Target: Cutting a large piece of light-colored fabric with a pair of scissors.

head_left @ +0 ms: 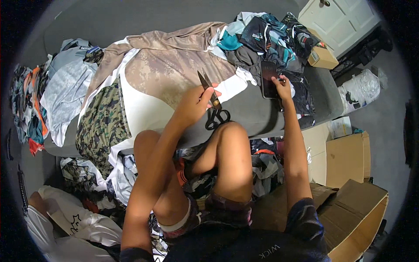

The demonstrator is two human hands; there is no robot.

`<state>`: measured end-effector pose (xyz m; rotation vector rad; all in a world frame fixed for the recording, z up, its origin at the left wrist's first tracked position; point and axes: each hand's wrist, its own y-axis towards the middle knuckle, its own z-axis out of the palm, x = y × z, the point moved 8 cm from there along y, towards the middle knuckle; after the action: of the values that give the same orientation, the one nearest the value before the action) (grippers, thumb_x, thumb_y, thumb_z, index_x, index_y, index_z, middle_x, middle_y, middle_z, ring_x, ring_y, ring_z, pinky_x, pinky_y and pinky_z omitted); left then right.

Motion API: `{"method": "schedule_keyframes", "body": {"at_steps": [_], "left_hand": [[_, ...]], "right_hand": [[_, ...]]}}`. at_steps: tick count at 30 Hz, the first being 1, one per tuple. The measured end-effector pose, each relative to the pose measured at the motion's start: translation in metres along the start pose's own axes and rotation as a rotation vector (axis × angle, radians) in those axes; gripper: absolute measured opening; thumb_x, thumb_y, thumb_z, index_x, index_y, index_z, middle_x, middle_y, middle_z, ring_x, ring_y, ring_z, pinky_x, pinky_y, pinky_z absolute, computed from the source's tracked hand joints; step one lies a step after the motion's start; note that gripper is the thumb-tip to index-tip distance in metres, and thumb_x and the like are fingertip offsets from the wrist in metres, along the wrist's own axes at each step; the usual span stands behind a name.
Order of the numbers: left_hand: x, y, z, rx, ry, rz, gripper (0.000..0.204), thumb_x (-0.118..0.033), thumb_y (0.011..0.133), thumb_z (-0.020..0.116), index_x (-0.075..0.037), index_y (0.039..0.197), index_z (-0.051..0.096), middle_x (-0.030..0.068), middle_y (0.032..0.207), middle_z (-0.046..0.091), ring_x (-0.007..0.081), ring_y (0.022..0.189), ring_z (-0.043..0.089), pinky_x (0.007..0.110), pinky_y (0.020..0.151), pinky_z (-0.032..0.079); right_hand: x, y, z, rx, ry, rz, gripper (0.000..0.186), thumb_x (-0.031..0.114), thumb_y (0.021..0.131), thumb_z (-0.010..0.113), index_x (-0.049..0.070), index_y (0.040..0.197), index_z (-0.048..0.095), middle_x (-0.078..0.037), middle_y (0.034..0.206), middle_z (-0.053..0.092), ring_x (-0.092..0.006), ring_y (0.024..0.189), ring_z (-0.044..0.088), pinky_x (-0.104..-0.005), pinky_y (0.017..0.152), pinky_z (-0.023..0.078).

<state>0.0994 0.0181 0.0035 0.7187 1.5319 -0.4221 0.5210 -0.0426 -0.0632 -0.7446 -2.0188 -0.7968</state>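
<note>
My left hand (197, 102) is closed on black scissors (218, 118), gripping them near the pivot with the blades angled up and the handles hanging below. My right hand (283, 87) holds a dark smartphone (268, 70) at the sofa's right, with the thumb over its screen. Beneath and behind the scissors, tan patterned fabric (161, 74) with white pieces (148, 113) lies spread on the grey sofa (104, 22). Green camouflage fabric (98, 122) drapes over the front edge at left.
Garment piles (63, 100) flank the spread fabric, with more (255, 37) at back right. Scraps lie below the sofa. Cardboard boxes (347, 159), a wrapped bundle (362, 89) and a white door (338, 22) are at right. What looks like another person in white (74, 218) is at lower left.
</note>
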Motion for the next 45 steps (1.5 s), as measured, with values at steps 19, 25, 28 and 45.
{"method": "schedule_keyframes", "body": {"at_steps": [19, 25, 28, 45], "left_hand": [[0.001, 0.002, 0.003, 0.021, -0.065, -0.036, 0.035, -0.023, 0.098, 0.043, 0.002, 0.118, 0.056, 0.0106, 0.103, 0.067, 0.0135, 0.081, 0.06, 0.024, 0.072, 0.048], [0.003, 0.003, 0.003, 0.024, -0.089, -0.041, 0.036, -0.024, 0.098, 0.043, 0.002, 0.119, 0.056, 0.0115, 0.102, 0.067, 0.0145, 0.079, 0.061, 0.024, 0.071, 0.048], [0.002, 0.003, 0.004, 0.019, -0.095, -0.036, 0.036, -0.024, 0.099, 0.042, 0.002, 0.119, 0.056, 0.0117, 0.102, 0.067, 0.0149, 0.079, 0.061, 0.024, 0.07, 0.048], [-0.003, 0.001, 0.005, -0.012, -0.076, -0.046, 0.036, -0.022, 0.1, 0.039, 0.003, 0.121, 0.053, 0.0127, 0.104, 0.067, 0.0166, 0.08, 0.063, 0.026, 0.07, 0.049]], "right_hand": [[-0.021, 0.035, 0.006, -0.083, -0.234, 0.271, 0.057, 0.055, 0.062, 0.08, 0.008, 0.071, 0.048, -0.005, 0.07, 0.056, -0.0138, 0.064, 0.052, -0.024, 0.063, 0.045], [-0.012, 0.028, 0.006, -0.113, -0.338, 0.284, 0.058, 0.058, 0.062, 0.077, 0.008, 0.072, 0.049, -0.005, 0.07, 0.056, -0.0135, 0.067, 0.052, -0.0247, 0.064, 0.045], [-0.007, 0.026, 0.002, -0.098, -0.291, 0.293, 0.058, 0.058, 0.065, 0.076, 0.008, 0.073, 0.05, -0.004, 0.07, 0.056, -0.0128, 0.067, 0.052, -0.0242, 0.064, 0.044], [-0.007, 0.019, 0.002, 0.05, 0.077, 0.303, 0.042, 0.047, 0.075, 0.07, 0.01, 0.078, 0.052, -0.001, 0.074, 0.054, -0.0106, 0.068, 0.048, -0.0213, 0.064, 0.04]]}}
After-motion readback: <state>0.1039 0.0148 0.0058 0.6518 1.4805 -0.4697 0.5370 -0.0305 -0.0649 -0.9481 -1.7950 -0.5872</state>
